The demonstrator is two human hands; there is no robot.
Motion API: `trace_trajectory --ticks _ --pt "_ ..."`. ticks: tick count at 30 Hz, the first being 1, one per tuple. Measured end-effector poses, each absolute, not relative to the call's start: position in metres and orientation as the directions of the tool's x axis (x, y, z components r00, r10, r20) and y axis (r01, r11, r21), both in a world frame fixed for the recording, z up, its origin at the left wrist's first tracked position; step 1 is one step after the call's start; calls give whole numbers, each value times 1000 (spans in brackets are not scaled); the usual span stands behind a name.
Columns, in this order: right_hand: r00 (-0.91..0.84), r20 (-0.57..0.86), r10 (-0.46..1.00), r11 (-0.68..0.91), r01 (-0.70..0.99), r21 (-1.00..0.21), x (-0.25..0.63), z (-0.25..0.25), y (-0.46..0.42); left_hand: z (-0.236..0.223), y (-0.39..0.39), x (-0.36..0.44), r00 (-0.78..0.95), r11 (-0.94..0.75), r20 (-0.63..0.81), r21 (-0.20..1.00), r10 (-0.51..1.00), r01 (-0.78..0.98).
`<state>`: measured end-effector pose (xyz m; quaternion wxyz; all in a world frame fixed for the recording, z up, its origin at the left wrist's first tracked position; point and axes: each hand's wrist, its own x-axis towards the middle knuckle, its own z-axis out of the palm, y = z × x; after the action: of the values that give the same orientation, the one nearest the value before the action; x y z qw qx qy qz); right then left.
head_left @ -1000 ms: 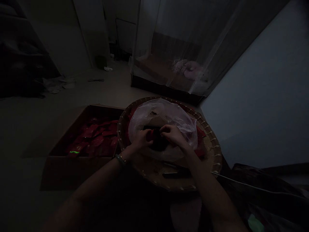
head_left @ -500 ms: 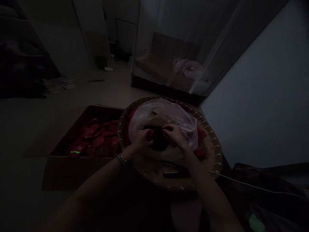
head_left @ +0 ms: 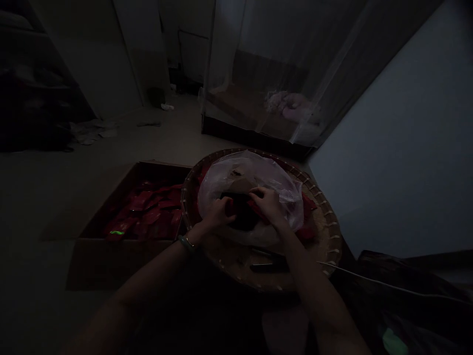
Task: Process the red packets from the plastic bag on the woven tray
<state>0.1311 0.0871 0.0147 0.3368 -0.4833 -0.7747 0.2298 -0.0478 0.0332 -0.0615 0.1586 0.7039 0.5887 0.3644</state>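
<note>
In the dim light my left hand (head_left: 219, 213) curls its fingers, with a bit of red packet showing at the fingertips. My right hand (head_left: 268, 203) pinches at the fingertips, and a red packet (head_left: 257, 208) shows beneath it. Both hands are over a dark patch (head_left: 244, 219) inside a translucent plastic bag (head_left: 218, 178), whose contents I cannot make out. The bag lies spread open on a round woven bamboo tray (head_left: 327, 217). More red packets (head_left: 307, 229) lie at the bag's right side.
Left of the tray stands an open cardboard box (head_left: 111, 264) with many red packets (head_left: 151, 204) in it. A dark-handled tool (head_left: 264, 267) lies at the tray's near edge. A white cord (head_left: 384, 283) runs off to the right. Behind hangs a sheer net curtain (head_left: 258, 93).
My fingertips are slightly farther apart, and the dark patch between them shows more. Less red shows at my left fingertips. The tray and box have not moved.
</note>
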Motion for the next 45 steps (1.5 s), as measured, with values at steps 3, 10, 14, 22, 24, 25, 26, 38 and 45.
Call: trace_trajectory --ticks 3,10,14,22,24,25,26,38,45 --pt "-380 389 839 543 567 -619 132 13 81 -60 33 -47 22 -250 338 647 941 720" --pt "-498 191 846 489 582 -649 124 5 68 -61 35 -51 59 -283 307 768 950 574" --pt "-460 113 881 369 515 -774 146 17 79 -61 39 -57 180 -173 118 928 976 329" --pt "-465 109 879 359 490 -794 166 31 76 -45 35 -57 258 -43 -13 977 966 209" --pt "-481 59 875 347 537 -769 160 32 72 -44 34 -56 281 -61 0 976 960 208" --pt "-489 16 872 335 573 -748 156 33 70 -44 34 -56 297 -70 5 976 955 207" --pt "-494 -33 869 319 609 -726 153 32 69 -45 33 -55 316 -79 9 975 949 210" --pt "-573 -137 808 307 608 -732 153 41 67 -43 28 -53 395 -50 -32 980 918 195" --pt "-691 -60 720 471 550 -690 150 30 68 -41 35 -46 322 -41 -4 990 947 134"
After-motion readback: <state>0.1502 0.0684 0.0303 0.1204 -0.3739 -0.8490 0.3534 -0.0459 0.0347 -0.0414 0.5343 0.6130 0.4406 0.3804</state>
